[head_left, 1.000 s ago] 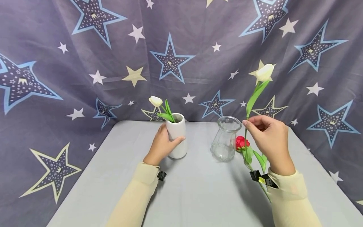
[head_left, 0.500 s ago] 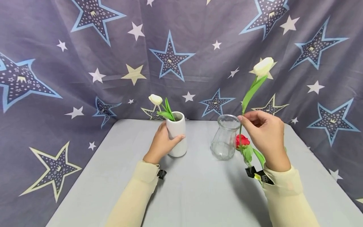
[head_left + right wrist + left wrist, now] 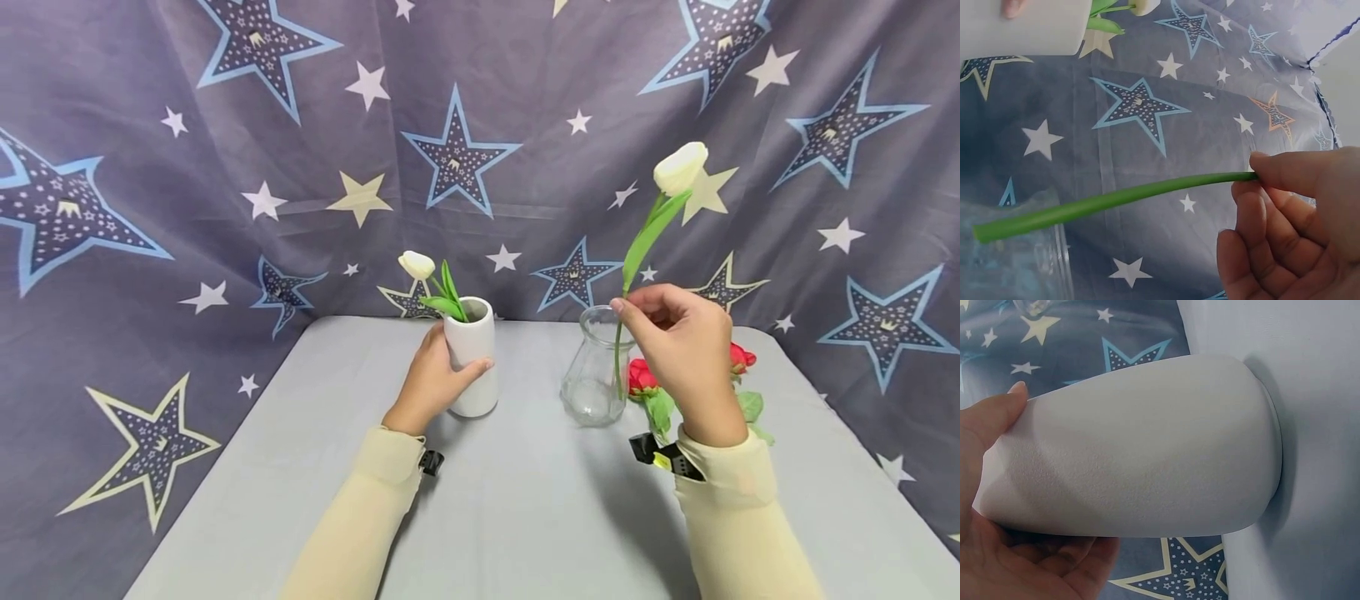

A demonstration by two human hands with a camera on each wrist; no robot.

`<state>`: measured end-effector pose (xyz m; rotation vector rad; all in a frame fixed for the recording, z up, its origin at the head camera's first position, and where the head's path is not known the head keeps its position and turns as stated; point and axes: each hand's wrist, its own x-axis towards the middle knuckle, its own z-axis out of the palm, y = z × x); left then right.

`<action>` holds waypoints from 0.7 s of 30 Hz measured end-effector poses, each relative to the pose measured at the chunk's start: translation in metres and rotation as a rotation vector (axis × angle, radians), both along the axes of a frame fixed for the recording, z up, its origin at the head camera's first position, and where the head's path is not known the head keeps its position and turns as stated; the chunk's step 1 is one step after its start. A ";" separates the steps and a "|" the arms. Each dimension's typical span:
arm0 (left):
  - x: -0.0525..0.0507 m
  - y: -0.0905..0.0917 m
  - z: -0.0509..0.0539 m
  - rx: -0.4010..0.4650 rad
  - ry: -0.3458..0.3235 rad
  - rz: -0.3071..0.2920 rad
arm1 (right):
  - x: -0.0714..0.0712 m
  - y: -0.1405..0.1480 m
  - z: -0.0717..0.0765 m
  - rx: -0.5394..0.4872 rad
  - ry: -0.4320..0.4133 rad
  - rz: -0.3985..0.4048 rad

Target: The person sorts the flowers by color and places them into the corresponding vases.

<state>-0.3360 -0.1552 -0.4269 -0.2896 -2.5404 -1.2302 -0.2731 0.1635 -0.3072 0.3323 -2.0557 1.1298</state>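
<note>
Tulip [image 3: 680,169] (white, leaning a bit) is up over the surface's [image 3: 510,517] right half, stem pinched by the right hand's [image 3: 682,354] thumb and fingertips. Lower stem overlaps the glass vase [image 3: 585,379] — can't tell if it's inside or just in front. Left hand's [image 3: 433,383] wrapped round a white vase [image 3: 471,342] standing near the back edge, second white tulip [image 3: 416,265] in it. Red roses [image 3: 642,377] lie toward the right edge, starry curtain [image 3: 510,50] behind.

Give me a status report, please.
Left hand gripping white vase, white tulip leaning in it. Right hand pinching other tulip's stem. Glass vase behind stem, red roses alongside.
</note>
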 end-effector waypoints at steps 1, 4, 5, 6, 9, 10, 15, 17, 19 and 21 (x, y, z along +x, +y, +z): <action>0.000 0.000 0.000 -0.002 -0.001 0.001 | -0.001 -0.001 0.001 -0.003 0.007 -0.001; 0.000 0.001 0.000 -0.001 -0.004 0.003 | -0.002 -0.006 0.003 -0.018 0.025 0.007; 0.000 0.000 0.000 0.002 -0.004 0.001 | -0.002 -0.008 0.004 -0.021 0.029 0.010; 0.000 0.000 0.000 0.002 -0.005 0.001 | -0.002 -0.010 0.005 -0.029 0.029 0.015; 0.001 0.000 0.000 0.003 -0.005 0.002 | 0.006 -0.021 0.013 -0.052 0.027 0.036; 0.001 0.000 0.001 0.004 -0.004 0.001 | 0.010 -0.025 0.017 -0.059 0.026 0.042; 0.000 -0.001 0.002 0.003 0.002 0.000 | 0.019 -0.040 0.026 -0.092 0.026 0.068; -0.001 -0.002 0.001 0.004 0.004 -0.002 | 0.016 -0.041 0.024 -0.105 0.028 0.069; -0.001 -0.001 0.001 0.008 0.002 -0.005 | 0.011 -0.041 0.020 -0.110 0.033 0.070; 0.000 -0.001 0.000 0.007 -0.004 -0.006 | 0.005 -0.040 0.015 -0.114 0.035 0.068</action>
